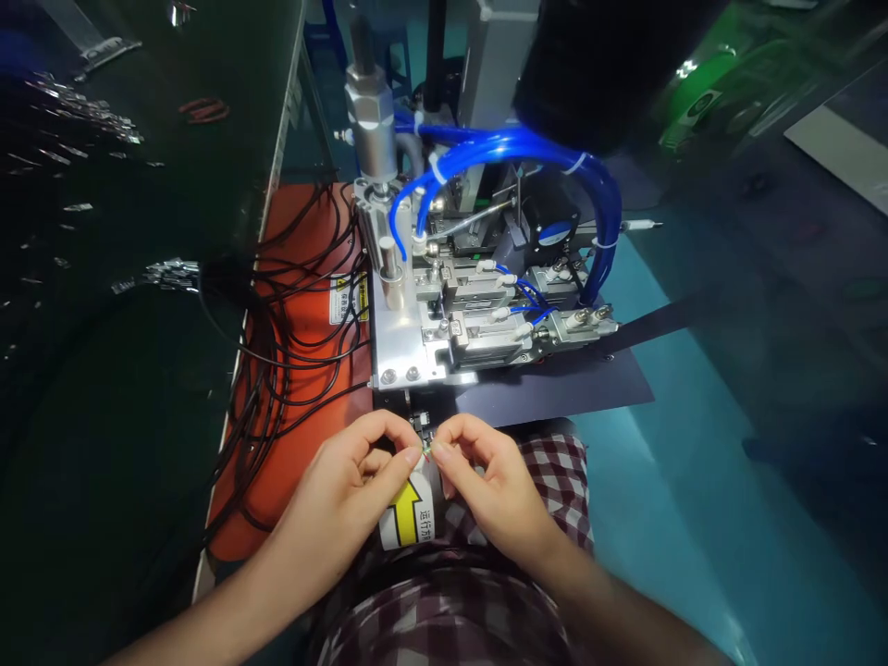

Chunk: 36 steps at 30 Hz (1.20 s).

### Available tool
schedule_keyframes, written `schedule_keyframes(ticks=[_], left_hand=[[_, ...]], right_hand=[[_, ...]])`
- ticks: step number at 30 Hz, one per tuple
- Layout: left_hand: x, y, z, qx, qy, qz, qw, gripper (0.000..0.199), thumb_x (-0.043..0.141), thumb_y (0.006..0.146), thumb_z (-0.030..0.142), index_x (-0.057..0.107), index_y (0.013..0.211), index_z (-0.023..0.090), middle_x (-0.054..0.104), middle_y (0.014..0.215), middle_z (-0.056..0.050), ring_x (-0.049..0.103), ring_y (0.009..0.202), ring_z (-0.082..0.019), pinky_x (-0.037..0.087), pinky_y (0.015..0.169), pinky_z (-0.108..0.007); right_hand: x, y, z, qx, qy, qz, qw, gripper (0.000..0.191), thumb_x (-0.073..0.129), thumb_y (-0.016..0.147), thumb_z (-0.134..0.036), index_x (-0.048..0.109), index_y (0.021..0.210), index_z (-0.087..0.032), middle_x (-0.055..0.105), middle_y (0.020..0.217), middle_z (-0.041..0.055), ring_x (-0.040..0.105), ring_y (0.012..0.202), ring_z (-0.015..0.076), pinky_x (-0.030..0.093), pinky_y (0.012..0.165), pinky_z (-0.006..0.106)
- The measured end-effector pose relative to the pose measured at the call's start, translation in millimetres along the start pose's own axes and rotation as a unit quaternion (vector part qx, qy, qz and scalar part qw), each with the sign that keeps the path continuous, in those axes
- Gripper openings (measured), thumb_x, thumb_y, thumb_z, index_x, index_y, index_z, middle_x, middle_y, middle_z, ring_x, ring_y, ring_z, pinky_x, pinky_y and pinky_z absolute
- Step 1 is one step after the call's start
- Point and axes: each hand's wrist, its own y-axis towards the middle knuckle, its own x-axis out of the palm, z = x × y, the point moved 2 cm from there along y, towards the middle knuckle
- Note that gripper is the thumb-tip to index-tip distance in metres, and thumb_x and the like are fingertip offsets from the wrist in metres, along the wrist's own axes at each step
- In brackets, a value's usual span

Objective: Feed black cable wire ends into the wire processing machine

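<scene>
My left hand (367, 467) and my right hand (482, 472) meet close together at the front of a metal machine (409, 342). Thumb and forefinger of each hand are pinched together on a tiny piece with bits of green and red (426, 453). It is too small and too covered by the fingertips for me to name its kind. Just beyond the fingertips sits a small metal fixture (422, 421) on the machine's front edge. Below the hands a white label with a yellow arrow (408, 513) is partly covered by my left hand.
Blue air hoses (513, 143) arch over the machine. Black cables (277, 370) spread across an orange-red surface (305, 324) on the left. Cable ends with metal terminals (170, 276) lie on a dark table (125, 444) at far left. A dark plate (555, 388) juts out on the right.
</scene>
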Motion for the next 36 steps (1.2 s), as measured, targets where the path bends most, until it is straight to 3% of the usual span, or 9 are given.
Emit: schedule_keyframes(ticks=[2, 4, 6, 9, 16, 22, 36], left_hand=[[-6.5, 2, 1, 0.094, 0.15, 0.044, 0.983, 0.02, 0.051, 0.089, 0.035, 0.052, 0.098, 0.018, 0.045, 0.067, 0.001, 0.042, 0.057, -0.008, 0.034, 0.048, -0.016], [-11.5, 5, 3, 0.203, 0.262, 0.089, 0.939, 0.012, 0.05, 0.089, 0.023, 0.056, 0.098, 0.019, 0.052, 0.085, -0.002, 0.051, 0.075, -0.009, 0.042, 0.064, -0.017], [-14.3, 7, 3, 0.283, 0.311, 0.104, 0.901, 0.016, 0.046, 0.09, 0.014, 0.059, 0.098, 0.018, 0.053, 0.092, -0.003, 0.053, 0.084, -0.008, 0.042, 0.073, -0.017], [-16.1, 12, -1, 0.338, 0.347, 0.09, 0.87, 0.023, 0.043, 0.09, 0.01, 0.058, 0.106, 0.016, 0.051, 0.088, -0.004, 0.052, 0.077, -0.008, 0.042, 0.069, -0.017], [-17.7, 17, -7, 0.365, 0.42, 0.086, 0.826, 0.028, 0.041, 0.091, 0.013, 0.058, 0.113, 0.015, 0.051, 0.091, -0.006, 0.054, 0.075, -0.011, 0.046, 0.064, -0.021], [-16.4, 15, -6, 0.372, 0.423, 0.093, 0.821, 0.027, 0.043, 0.088, 0.008, 0.06, 0.109, 0.012, 0.049, 0.096, -0.01, 0.056, 0.081, -0.012, 0.049, 0.07, -0.021], [-15.1, 17, -12, 0.373, 0.454, 0.104, 0.803, 0.031, 0.042, 0.089, 0.012, 0.056, 0.116, 0.017, 0.049, 0.095, -0.008, 0.057, 0.079, -0.015, 0.049, 0.062, -0.026]], right_hand=[[-5, 8, 1, 0.007, -0.012, 0.007, 1.0, 0.021, 0.053, 0.085, -0.03, 0.051, 0.078, -0.01, 0.047, 0.062, -0.0002, 0.044, 0.054, 0.007, 0.036, 0.052, 0.02], [-8, 16, 4, 0.027, -0.017, 0.004, 0.999, 0.022, 0.054, 0.084, -0.031, 0.051, 0.078, -0.01, 0.047, 0.061, -0.0004, 0.044, 0.054, 0.0069, 0.035, 0.051, 0.02], [-10, 24, 6, 0.05, -0.018, -0.004, 0.999, 0.022, 0.055, 0.083, -0.031, 0.051, 0.078, -0.01, 0.047, 0.06, -0.0009, 0.042, 0.052, 0.0065, 0.033, 0.049, 0.02], [-11, 30, 10, 0.073, -0.004, -0.011, 0.997, 0.022, 0.055, 0.083, -0.031, 0.051, 0.077, -0.01, 0.046, 0.058, -0.0017, 0.041, 0.05, 0.0055, 0.03, 0.047, 0.019], [-12, 31, 12, 0.077, 0.015, -0.016, 0.997, 0.022, 0.056, 0.083, -0.031, 0.05, 0.078, -0.01, 0.047, 0.059, -0.0013, 0.043, 0.052, 0.0067, 0.032, 0.049, 0.02], [-12, 30, 14, 0.058, -0.015, -0.015, 0.998, 0.021, 0.055, 0.083, -0.031, 0.052, 0.078, -0.01, 0.047, 0.06, -0.0006, 0.044, 0.054, 0.0077, 0.036, 0.053, 0.021], [-14, 31, 17, 0.002, -0.068, -0.006, 0.998, 0.02, 0.053, 0.085, -0.03, 0.052, 0.081, -0.011, 0.05, 0.066, 0.0016, 0.046, 0.058, 0.0091, 0.038, 0.055, 0.023]])
